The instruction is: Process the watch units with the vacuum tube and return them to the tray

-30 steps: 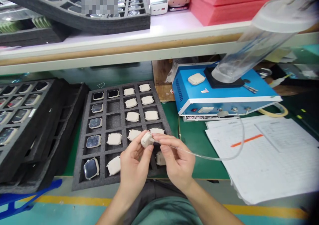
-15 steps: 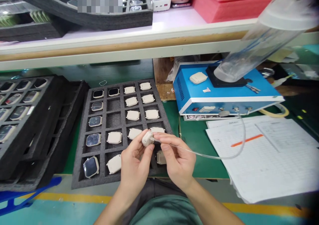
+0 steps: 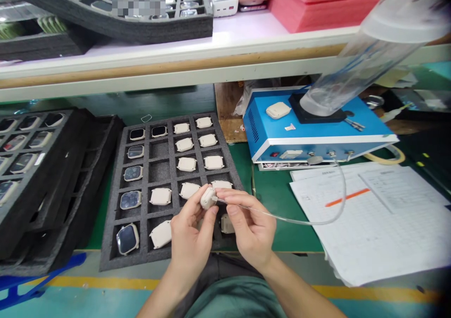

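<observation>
Between the fingers and thumb of my left hand [image 3: 192,236] a cream watch case [image 3: 208,197] is held, turned on edge. My right hand [image 3: 252,224] pinches the end of a clear thin tube [image 3: 296,221], whose tip touches the side of the case. From there the tube curves right and up to a fitting on the front of a blue box [image 3: 299,142]. Below both hands lies a black foam tray [image 3: 160,170] with cream watch cases in many slots and dark-screened watches in its left columns. My hands hide part of its lower right slots.
On the blue box rest another cream watch case [image 3: 278,110] and a clear cylinder [image 3: 355,69]. Paper sheets [image 3: 380,233] with an orange strip lie to the right. Stacked foam trays [image 3: 45,186] stand at left. A shelf edge [image 3: 176,71] crosses above, with red foam blocks [image 3: 338,8].
The whole view has shifted slightly. My two hands, the watch case and the tube keep nearly the same position against each other.
</observation>
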Tool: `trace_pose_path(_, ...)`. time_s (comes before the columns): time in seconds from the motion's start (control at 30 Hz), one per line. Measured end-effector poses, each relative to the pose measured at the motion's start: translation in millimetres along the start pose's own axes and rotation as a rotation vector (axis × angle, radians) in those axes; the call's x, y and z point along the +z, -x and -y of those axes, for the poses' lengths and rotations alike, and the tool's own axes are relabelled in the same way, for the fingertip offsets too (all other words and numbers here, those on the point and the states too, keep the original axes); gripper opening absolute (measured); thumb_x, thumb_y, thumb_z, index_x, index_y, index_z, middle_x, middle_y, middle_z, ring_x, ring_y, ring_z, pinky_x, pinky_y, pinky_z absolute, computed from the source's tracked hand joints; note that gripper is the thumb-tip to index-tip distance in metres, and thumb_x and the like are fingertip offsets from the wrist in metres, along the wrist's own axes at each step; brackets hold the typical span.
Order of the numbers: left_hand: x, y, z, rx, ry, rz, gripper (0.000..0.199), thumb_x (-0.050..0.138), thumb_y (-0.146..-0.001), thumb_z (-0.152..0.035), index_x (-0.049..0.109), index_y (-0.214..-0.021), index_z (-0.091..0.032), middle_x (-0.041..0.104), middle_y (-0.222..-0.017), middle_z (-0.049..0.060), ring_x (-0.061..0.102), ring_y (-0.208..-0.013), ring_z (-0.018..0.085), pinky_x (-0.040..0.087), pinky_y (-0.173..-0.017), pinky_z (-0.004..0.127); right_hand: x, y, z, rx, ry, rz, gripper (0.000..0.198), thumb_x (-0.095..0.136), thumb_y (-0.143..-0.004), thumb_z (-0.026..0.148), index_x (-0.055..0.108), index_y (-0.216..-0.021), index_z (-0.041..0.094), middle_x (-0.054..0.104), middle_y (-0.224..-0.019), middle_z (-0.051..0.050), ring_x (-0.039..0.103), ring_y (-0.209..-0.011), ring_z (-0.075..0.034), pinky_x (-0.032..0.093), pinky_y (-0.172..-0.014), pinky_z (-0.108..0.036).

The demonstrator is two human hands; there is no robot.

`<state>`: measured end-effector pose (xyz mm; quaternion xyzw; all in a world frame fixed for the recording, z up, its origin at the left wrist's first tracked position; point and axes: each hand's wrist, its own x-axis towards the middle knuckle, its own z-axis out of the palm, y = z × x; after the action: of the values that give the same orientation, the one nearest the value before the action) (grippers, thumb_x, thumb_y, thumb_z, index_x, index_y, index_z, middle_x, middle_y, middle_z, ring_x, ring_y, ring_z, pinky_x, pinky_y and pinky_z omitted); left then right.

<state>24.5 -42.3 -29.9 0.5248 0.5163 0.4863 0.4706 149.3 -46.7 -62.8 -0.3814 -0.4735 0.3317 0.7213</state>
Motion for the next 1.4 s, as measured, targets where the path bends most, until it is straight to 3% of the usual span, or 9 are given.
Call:
trace_pose_path(0.4,-3,1,8,0.055,-0.142,-0.011,0.039,0.070,-0.099,-0.029,0.072,-0.137,-0.022,0.077,-0.135,0.009,0.075,-0.122,0.025,0.062,-0.103,0.030,4,-6,1,-0.018,-0.040,-0.008,0.020,0.064,-0.101,0.014,0.079,-0.106,0.026,0.083,-0.107,-0.007,0.080,-0.104,-0.020,0.067,-0.095,-0.036)
trace_pose_path(0.77,-10,-6,19,0.009,-0.084,0.008,0.045,0.076,-0.095,-0.037,0.071,-0.138,-0.025,0.075,-0.137,0.008,0.075,-0.121,0.028,0.064,-0.100,0.032,7,-13,0,-0.060,-0.054,-0.005,0.015,0.063,-0.103,0.021,0.078,-0.105,0.024,0.082,-0.103,-0.009,0.081,-0.103,-0.023,0.068,-0.095,-0.039)
trace_pose_path(1.4,0,0,6,0.033,-0.067,-0.031,0.038,0.072,-0.097,-0.026,0.073,-0.134,-0.020,0.077,-0.133,0.009,0.076,-0.120,0.024,0.062,-0.101,0.027,4,-5,1,-0.015,-0.054,-0.021,0.016,0.065,-0.102,0.020,0.079,-0.104,0.026,0.083,-0.102,-0.007,0.081,-0.103,-0.023,0.068,-0.093,-0.039)
